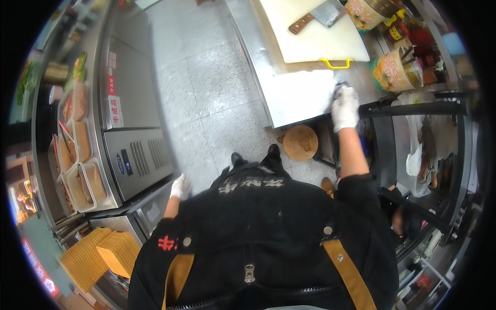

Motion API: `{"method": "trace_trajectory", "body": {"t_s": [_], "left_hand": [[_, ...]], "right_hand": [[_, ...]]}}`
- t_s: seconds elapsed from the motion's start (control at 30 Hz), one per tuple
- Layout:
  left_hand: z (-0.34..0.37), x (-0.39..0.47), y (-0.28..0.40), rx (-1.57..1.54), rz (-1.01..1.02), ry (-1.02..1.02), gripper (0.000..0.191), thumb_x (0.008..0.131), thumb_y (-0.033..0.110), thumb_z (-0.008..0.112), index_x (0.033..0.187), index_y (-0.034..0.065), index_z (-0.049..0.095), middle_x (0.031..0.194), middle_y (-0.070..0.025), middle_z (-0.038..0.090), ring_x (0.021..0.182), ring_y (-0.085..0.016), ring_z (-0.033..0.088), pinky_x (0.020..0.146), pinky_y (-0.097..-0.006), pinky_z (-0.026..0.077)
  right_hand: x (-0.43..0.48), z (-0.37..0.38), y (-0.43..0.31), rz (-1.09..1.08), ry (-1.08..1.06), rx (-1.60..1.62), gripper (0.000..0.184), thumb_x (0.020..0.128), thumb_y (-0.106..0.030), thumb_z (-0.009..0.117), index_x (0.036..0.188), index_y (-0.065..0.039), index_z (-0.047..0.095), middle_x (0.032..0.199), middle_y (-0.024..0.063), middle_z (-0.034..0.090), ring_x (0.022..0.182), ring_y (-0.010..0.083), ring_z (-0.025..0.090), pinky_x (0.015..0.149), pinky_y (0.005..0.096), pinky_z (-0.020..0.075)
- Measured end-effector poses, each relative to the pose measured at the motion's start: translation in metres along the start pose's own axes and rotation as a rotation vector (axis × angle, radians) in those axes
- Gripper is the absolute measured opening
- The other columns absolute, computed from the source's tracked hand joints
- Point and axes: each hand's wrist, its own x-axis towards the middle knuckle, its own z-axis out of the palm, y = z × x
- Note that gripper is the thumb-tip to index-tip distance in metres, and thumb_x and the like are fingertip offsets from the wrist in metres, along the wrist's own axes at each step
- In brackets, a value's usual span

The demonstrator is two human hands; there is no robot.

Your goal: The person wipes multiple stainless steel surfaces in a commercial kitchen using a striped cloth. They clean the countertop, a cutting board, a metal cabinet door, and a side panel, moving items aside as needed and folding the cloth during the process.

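Observation:
My right hand [346, 106], in a white glove, reaches forward onto a stainless steel worktable [306, 93]. A dark, bunched cloth [341, 84] shows at its fingertips, pressed to the steel; most of it is hidden under the hand. Just beyond lies a white cutting board [329, 44] with a yellow handle [336, 64] facing me. On that board rests a cleaver [317, 17] with a wooden grip. My left hand [181, 186], also gloved in white, hangs low at my side, near a steel refrigerated counter [139, 155]. Nothing shows in it, and its fingers are partly hidden.
Printed tubs [395, 71] and sauce bottles [397, 31] line the table's right edge. A round wooden stool top [300, 142] sits below its front corner. Food containers [87, 182] fill the left counter, with stacked yellow trays [83, 257] behind. A black rack [414, 110] stands right.

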Motion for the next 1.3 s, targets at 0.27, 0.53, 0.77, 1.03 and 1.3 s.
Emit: {"method": "trace_trajectory", "body": {"t_s": [0.27,0.53,0.77,1.03,1.3], "left_hand": [[-0.044,0.035,-0.035,-0.080,-0.090,0.019,0.063,0.101,0.038,0.056,0.150,0.0051,0.034,0.154,-0.0141,0.041,0.136,-0.038,0.045,0.106,-0.0536,0.042],[-0.091,0.095,-0.047,-0.184,0.004,0.068,0.050,0.100,0.038,0.059,0.136,0.0064,0.047,0.128,-0.0119,0.057,0.108,-0.034,0.059,0.088,-0.0525,0.051],[-0.153,0.166,-0.083,0.017,-0.067,-0.051,0.041,0.100,0.035,0.060,0.122,-0.0003,0.057,0.115,-0.0172,0.061,0.093,-0.036,0.062,0.080,-0.0486,0.054],[-0.114,0.160,-0.012,-0.105,-0.043,-0.040,0.055,0.100,0.032,0.060,0.146,0.0062,0.042,0.137,-0.0173,0.053,0.115,-0.038,0.059,0.094,-0.0512,0.049],[-0.049,0.099,0.046,0.088,0.140,-0.069,0.051,0.100,0.031,0.060,0.140,0.0031,0.046,0.128,-0.0145,0.058,0.112,-0.029,0.062,0.085,-0.0437,0.055]], "right_hand": [[-0.143,0.000,-0.220,-0.547,-0.926,0.737,0.038,0.087,-0.010,0.058,0.125,-0.010,0.062,0.115,0.0143,0.063,0.106,0.0357,0.061,0.097,0.0427,0.0503],[-0.051,-0.012,-0.147,0.203,-0.212,1.172,0.039,0.095,0.003,0.049,0.132,-0.003,0.054,0.111,0.0092,0.065,0.091,0.0119,0.062,0.078,0.0248,0.0532],[-0.088,0.014,-0.098,-0.036,0.029,0.265,0.039,0.084,-0.003,0.054,0.121,-0.006,0.062,0.123,0.0202,0.062,0.104,0.0413,0.059,0.097,0.0471,0.0470],[-0.149,-0.011,-0.213,-0.459,-0.517,0.927,0.036,0.076,0.009,0.051,0.102,-0.007,0.068,0.094,0.0111,0.068,0.083,0.0266,0.066,0.075,0.0373,0.0540],[-0.063,0.020,-0.132,0.367,-0.195,1.073,0.045,0.087,-0.004,0.061,0.133,-0.003,0.059,0.129,0.0192,0.060,0.110,0.0316,0.062,0.098,0.0389,0.0485]]}}
